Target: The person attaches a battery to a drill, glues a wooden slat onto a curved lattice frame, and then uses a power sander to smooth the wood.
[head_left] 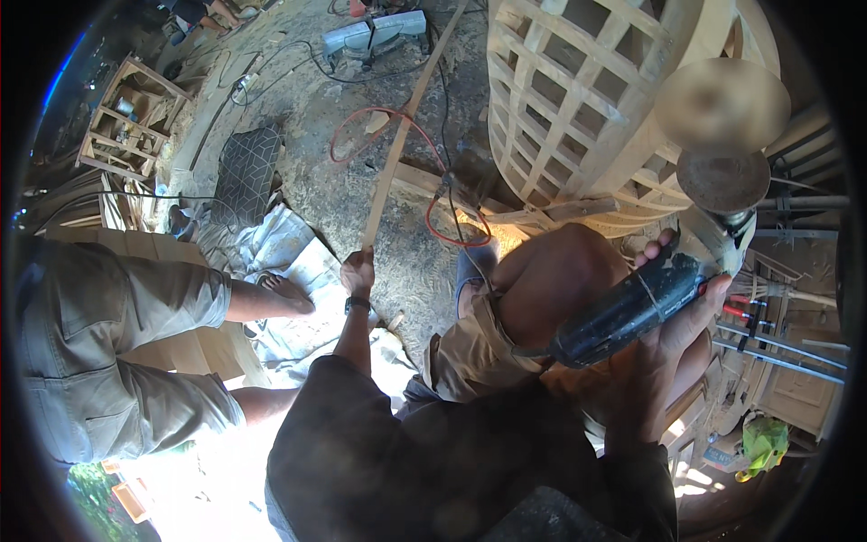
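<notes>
At your upper left an open wooden crate [134, 125], split up by slats, sits on the floor; a small pale cylinder [125, 106] shows inside it, while the rest of its contents is too small for you to make out. Near the lower left edge there is an orange box [132, 502], whose inside you can't tell, and far to your right a yellow-green bag [765, 438] lies crumpled, its contents hidden. The fingers of your left hand [358, 271] are closed around the near end of a long wooden strip [395, 167], which stretches away from you above the floor, past a loop of red hose [433, 223]. The fingers of your right hand [679, 327] are wrapped around the dark body of a power tool [623, 312], thumb on one side and fingertips on the other; its round brown disc [722, 183] sits beyond those fingertips, near a curved wooden lattice [578, 90]. To your left a person in beige trousers [99, 352] stands beside a rumpled pale sheet [289, 257].
</notes>
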Available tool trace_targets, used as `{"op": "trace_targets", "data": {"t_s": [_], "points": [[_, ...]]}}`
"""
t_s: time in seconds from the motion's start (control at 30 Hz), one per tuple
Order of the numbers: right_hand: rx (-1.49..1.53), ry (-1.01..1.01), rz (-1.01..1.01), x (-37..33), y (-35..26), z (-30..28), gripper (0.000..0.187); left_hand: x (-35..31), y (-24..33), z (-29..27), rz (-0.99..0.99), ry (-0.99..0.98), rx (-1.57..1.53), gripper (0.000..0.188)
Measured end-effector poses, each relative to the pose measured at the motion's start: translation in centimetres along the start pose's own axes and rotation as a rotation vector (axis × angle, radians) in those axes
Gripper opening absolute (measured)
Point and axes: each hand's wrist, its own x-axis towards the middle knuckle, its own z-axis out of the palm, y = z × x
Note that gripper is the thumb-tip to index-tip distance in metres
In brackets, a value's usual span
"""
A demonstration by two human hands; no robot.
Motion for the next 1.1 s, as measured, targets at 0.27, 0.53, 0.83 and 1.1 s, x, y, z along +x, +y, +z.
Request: {"op": "trace_targets", "data": {"t_s": [0.27, 0.53, 0.83, 1.1], "points": [[-0.01, -0.017, 0.032, 0.0, -0.1, -1.0, 0.09, 1.8, -0.8, 1.7, 0.044, -0.037, -0.067, 0.048], [0.171, -0.176, 0.166, 0.0, -0.3, 0.0, 0.093, 15.9, 15.2, 5.6, 0.448, -0.166, -0.533, 0.064], [0.02, 0.011, -0.136, 0.1, -0.8, 1.1, 0.101, 7.8, 19.1, 9.8, 0.543, -0.589, 0.157, 0.15], [-0.041, -0.004, -0.202, 0.2, 0.3, 2.8, 0.093, 7.0, 5.9, 13.0, 0.269, -0.473, 0.037, 0.081]]}}
